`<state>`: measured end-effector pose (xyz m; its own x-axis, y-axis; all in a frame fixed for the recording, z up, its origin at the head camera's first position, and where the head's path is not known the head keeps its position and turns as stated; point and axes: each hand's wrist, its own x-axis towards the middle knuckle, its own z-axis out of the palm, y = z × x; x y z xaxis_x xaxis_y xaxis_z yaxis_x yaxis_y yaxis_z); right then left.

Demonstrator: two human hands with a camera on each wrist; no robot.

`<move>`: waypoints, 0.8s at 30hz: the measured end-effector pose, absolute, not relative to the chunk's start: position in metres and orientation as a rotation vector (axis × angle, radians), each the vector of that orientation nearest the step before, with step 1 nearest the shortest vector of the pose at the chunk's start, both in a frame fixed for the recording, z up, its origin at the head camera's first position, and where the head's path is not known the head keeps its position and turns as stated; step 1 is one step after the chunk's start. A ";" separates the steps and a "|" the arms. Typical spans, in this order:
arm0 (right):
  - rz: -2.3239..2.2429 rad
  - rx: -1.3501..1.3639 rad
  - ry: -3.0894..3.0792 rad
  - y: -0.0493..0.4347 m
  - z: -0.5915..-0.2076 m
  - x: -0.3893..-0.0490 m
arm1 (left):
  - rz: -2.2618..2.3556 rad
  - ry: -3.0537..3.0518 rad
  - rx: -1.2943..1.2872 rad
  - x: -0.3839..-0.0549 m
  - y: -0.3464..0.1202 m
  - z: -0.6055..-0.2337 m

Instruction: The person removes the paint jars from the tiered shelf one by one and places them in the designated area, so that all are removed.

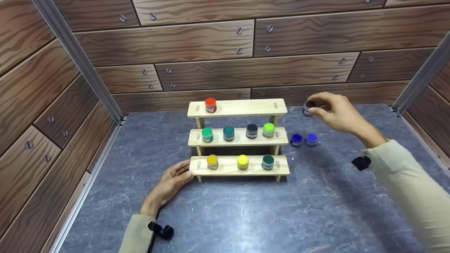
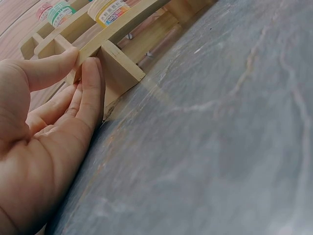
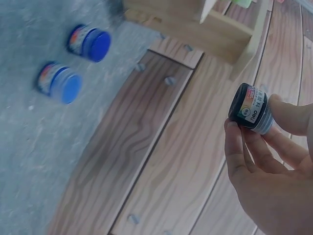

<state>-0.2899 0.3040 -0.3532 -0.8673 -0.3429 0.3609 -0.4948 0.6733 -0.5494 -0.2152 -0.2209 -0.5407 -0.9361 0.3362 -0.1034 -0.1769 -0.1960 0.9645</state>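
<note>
A dark, nearly black paint jar (image 3: 250, 108) with a printed label is pinched between the thumb and fingers of my right hand (image 1: 335, 110). It is held in the air to the right of the three-step wooden rack (image 1: 242, 107). My left hand (image 1: 172, 184) grips the left end of the rack's lowest step, thumb on top and fingers below, as the left wrist view shows. Red stands on the top step; green, teal, black and light green jars on the middle one; amber, yellow (image 1: 242, 162) and dark green on the lowest.
Two blue paint jars, one darker (image 1: 296, 140) and one lighter (image 1: 311, 139), stand on the grey marbled table (image 1: 225, 218) right of the rack. Wood-patterned panels (image 1: 207, 42) wall the back and both sides, with metal posts at the corners.
</note>
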 end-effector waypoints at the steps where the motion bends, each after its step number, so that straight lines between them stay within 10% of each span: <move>1: 0.971 0.666 -2.664 0.308 -0.356 -0.290 | 2.195 1.742 0.184 -0.215 -0.221 -0.541; 24: 1.016 0.391 -2.912 0.371 -0.433 -0.303 | 2.182 1.739 0.199 -0.216 -0.221 -0.542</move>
<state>-0.3031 0.3708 -0.4329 -0.9679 -0.2247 0.1125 -0.2459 0.7548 -0.6081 -0.2162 -0.2212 -0.5419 -0.9315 0.3492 -0.1024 -0.1777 -0.1910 0.9654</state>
